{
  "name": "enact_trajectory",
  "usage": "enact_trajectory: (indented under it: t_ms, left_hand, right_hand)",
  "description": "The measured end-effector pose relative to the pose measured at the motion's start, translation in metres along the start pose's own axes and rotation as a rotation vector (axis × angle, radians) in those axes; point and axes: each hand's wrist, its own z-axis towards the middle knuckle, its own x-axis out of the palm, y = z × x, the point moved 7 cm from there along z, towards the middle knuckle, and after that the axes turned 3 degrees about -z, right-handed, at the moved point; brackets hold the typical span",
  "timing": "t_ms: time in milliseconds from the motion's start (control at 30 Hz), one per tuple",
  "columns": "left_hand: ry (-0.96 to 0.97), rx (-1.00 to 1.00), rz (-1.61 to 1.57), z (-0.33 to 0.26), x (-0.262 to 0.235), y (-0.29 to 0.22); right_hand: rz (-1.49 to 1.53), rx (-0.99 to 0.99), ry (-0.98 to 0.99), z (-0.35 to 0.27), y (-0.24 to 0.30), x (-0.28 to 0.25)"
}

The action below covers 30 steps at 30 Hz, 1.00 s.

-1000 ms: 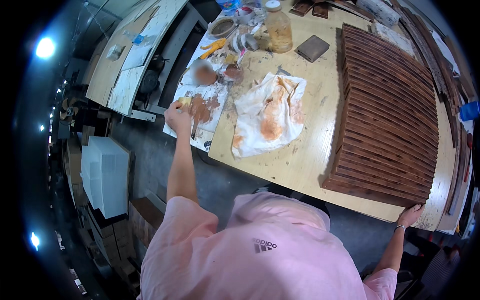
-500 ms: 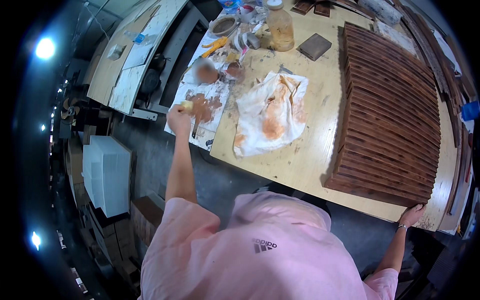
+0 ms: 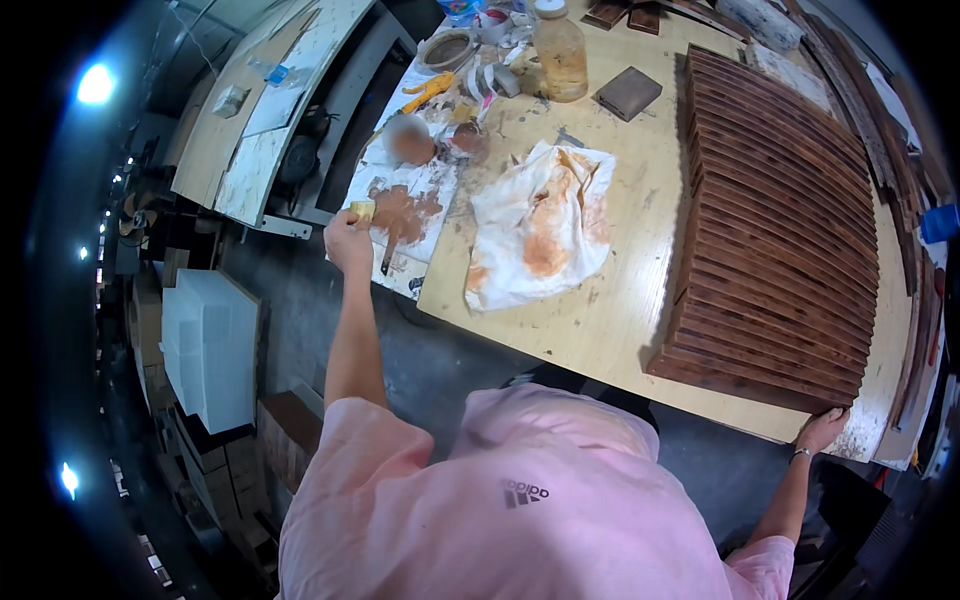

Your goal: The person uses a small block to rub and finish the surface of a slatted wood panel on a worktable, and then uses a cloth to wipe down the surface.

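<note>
My left hand [image 3: 349, 240] is closed around a small yellowish piece of sponge [image 3: 362, 210], at the left edge of a white sheet [image 3: 415, 262] smeared with brown stain. Right beside the sponge lies a wet brown patch of stain [image 3: 408, 212]. Far to the right, my right hand [image 3: 822, 430] grips the near right corner of a row of dark brown wood strips [image 3: 780, 240], its fingers partly hidden. The strips lie side by side on the pale table [image 3: 560, 335]. Between the hands is a crumpled white cloth [image 3: 545, 225] with orange-brown blotches.
Behind the cloth stand a jar of amber liquid [image 3: 560, 55] and a dark rectangular block [image 3: 628, 93]. A yellow-orange tool or glove [image 3: 428, 90] and stained containers [image 3: 410, 140] lie at the back left. White foam boxes [image 3: 212, 350] stand on the floor at left.
My left hand has moved slightly left, away from the middle of the stain, with the sponge still in it. My right hand stays at the corner of the strips.
</note>
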Motion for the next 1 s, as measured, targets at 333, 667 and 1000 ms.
enact_trajectory:
  t_ms: [333, 667, 1000]
  left_hand:
    - [0.273, -0.918, -1.327, -0.018, 0.036, 0.024]
    - [1.042, -0.527, -1.997, -0.047, 0.095, -0.136]
    - [1.476, -0.738, -1.884, -0.187, 0.070, -0.357]
  right_hand:
    - [-0.014, -0.002, 0.011, -0.005, 0.013, -0.001]
    - [-0.754, -0.258, 0.102, -0.036, -0.025, 0.013]
    - [0.117, 0.144, -0.085, -0.087, 0.087, -0.020]
